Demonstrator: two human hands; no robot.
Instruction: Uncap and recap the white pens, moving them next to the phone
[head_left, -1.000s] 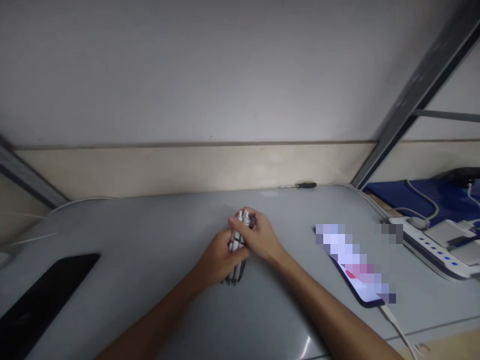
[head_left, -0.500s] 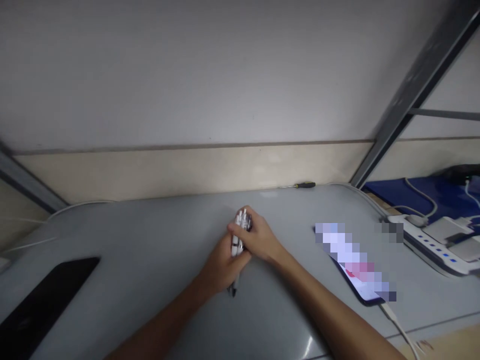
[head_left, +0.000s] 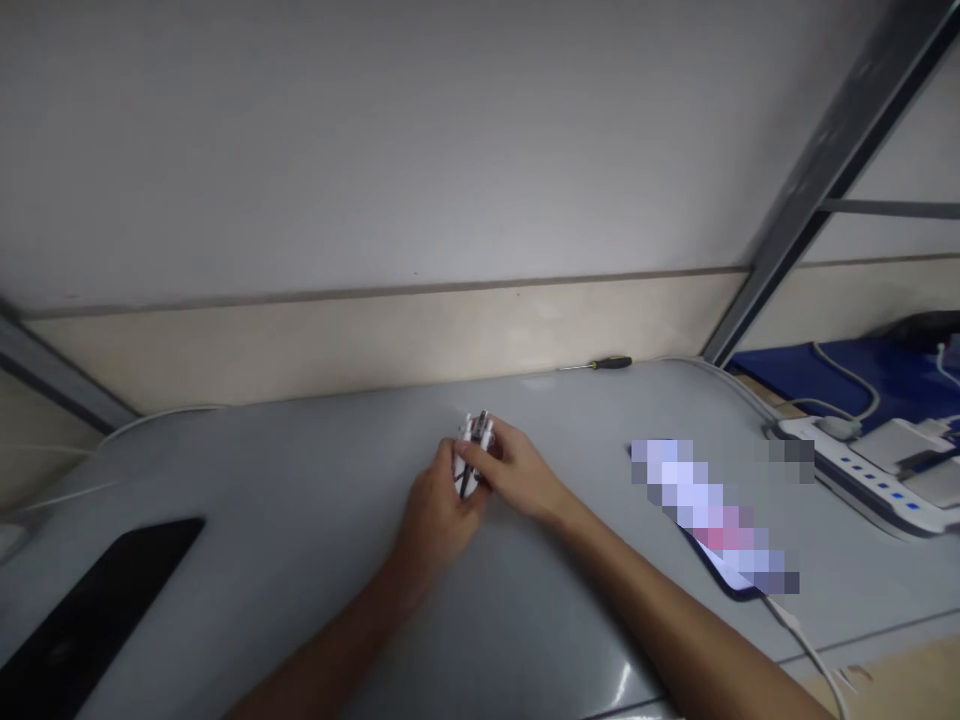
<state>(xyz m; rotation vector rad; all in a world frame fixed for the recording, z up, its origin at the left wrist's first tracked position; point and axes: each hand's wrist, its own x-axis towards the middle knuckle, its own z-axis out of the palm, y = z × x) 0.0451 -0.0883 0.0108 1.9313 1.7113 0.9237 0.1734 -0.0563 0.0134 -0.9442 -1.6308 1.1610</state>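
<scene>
A small bundle of white and dark pens (head_left: 466, 482) is held between my two hands, low over the middle of the grey table (head_left: 315, 480). The pens point away from me, and their upper ends stick out above my fingers. My left hand (head_left: 439, 515) is closed round the near part of the bundle from the left. From the right, my right hand (head_left: 517, 470) wraps the bundle, its thumb lying across the front. My fingers hide the lower ends of the pens and their exact number.
A screwdriver (head_left: 611, 363) lies along the back wall. To the right are a lit phone (head_left: 709, 530) on a white cable and a power strip (head_left: 870, 485) with chargers. A flat black object (head_left: 105, 610) lies at the left. Metal posts (head_left: 810, 220) slant at both sides.
The pens have turned or shifted in my grip; dark parts now show among the white. Their lower ends, which stuck out below my left hand, are now hidden.
</scene>
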